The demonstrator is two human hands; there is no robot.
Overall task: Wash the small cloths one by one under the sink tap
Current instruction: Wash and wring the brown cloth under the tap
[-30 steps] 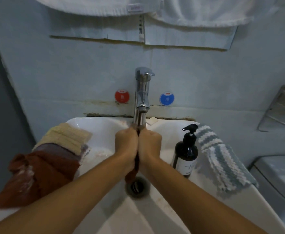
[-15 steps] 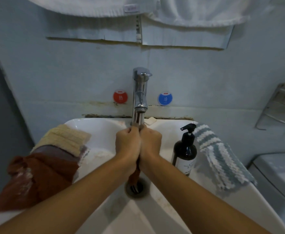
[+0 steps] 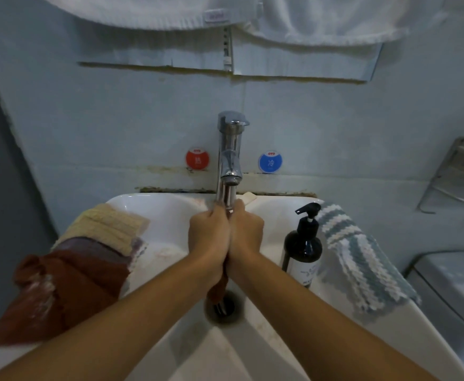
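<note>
I see left hand [image 3: 209,237] and right hand [image 3: 246,235] clenched together on a wrung rust-red cloth [image 3: 220,287], directly under the chrome tap [image 3: 229,160] — fists unmoved since a second ago, limp tail dangling over the drain [image 3: 224,307].

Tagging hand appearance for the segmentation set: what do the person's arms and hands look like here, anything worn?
Both forearms are bare right up to the bottom frame edge, with no sleeve cuff in view. The left hand and right hand wear no gloves. No watch, bracelet or wristband shows at either wrist. No rings show on the parts of the fingers that are visible, though most of the fingers are hidden. No markings or tattoos are visible.
</note>
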